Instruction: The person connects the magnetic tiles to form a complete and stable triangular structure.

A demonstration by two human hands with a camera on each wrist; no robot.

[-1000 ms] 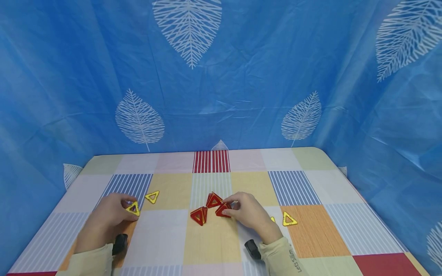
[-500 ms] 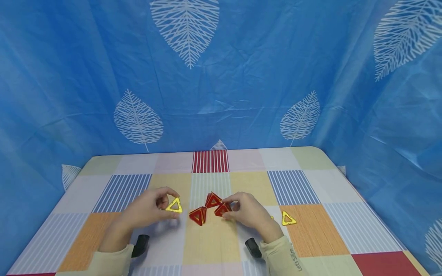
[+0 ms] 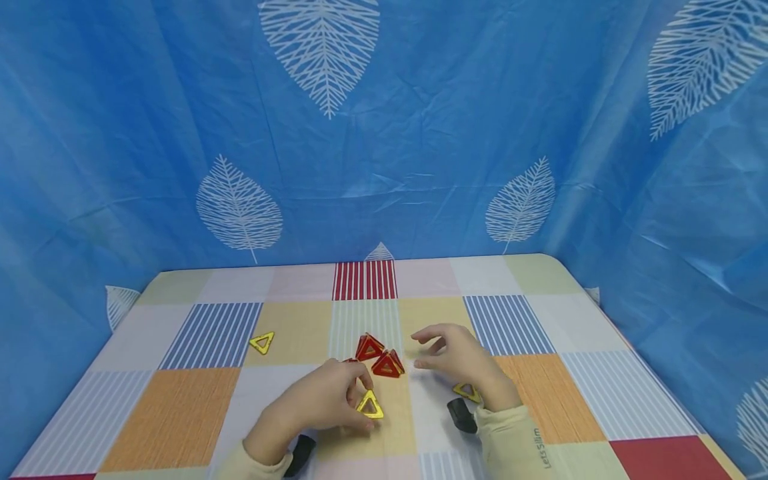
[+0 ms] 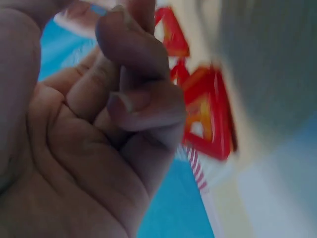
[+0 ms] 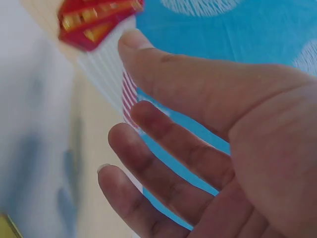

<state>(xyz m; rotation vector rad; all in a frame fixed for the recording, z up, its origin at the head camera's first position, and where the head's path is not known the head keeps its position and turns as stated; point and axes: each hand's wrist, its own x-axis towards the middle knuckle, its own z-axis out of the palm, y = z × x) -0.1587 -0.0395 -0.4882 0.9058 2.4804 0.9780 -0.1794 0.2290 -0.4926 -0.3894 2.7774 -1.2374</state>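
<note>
My left hand [image 3: 327, 397] pinches a yellow triangular magnetic tile [image 3: 377, 405] between thumb and fingers, in front of the red pieces. Three small red pyramids made of triangular tiles are grouped mid-table: a back pyramid [image 3: 369, 347], a right pyramid [image 3: 388, 365], and a left pyramid [image 3: 351, 361] mostly hidden behind my left hand. In the left wrist view a red pyramid [image 4: 210, 114] appears blurred beyond the curled fingers. Just right of the group, my right hand [image 3: 459, 353] holds nothing, its fingers loosely spread; its thumb points toward a red pyramid [image 5: 94, 22] in the right wrist view.
One yellow triangle tile [image 3: 262, 337] lies flat at the left. Another yellow tile [image 3: 465, 393] is partly covered by my right wrist. A patchwork cloth [image 3: 288, 283] covers the table, with a blue leaf-patterned curtain [image 3: 384, 167] behind it.
My left hand has carried the yellow tile from the left to the front of the red pyramids. My right hand has let go of the right pyramid and drawn back rightward.
</note>
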